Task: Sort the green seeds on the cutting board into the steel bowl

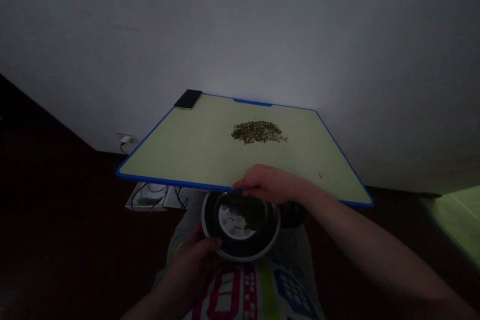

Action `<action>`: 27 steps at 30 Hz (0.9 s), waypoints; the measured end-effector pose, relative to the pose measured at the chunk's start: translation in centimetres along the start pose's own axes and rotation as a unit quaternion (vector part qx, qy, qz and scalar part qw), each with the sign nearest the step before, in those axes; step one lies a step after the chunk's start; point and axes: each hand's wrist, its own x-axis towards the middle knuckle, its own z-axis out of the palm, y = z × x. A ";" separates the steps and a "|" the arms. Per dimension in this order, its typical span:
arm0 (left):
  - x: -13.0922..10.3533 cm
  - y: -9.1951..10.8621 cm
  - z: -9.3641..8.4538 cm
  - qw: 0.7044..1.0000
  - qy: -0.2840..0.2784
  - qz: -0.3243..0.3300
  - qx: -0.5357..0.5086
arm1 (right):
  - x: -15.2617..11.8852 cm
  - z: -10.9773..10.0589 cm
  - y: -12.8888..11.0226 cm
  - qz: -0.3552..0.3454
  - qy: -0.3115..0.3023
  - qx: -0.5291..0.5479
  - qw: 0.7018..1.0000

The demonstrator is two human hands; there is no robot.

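A round metal bowl sits at my lap, below the near edge of a pale table with a blue rim. Small dark green bits lie inside the bowl. My left hand grips the bowl's left side, thumb over the rim. My right hand is at the table's near edge above the bowl, its fingers bent together over the edge; whatever they may hold is too small to make out. A loose pile of small brownish-green pieces lies on the table beyond my right hand.
A dark phone lies on the table's far left corner. One tiny dark bit is at the right. Below the table are a white box with cables and a wall plug. The wall stands behind the table.
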 end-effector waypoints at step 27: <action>1.2 0.6 0.4 0.994 0.102 0.020 -0.020 | -12.6 -8.5 11.6 0.254 0.242 0.264 0.898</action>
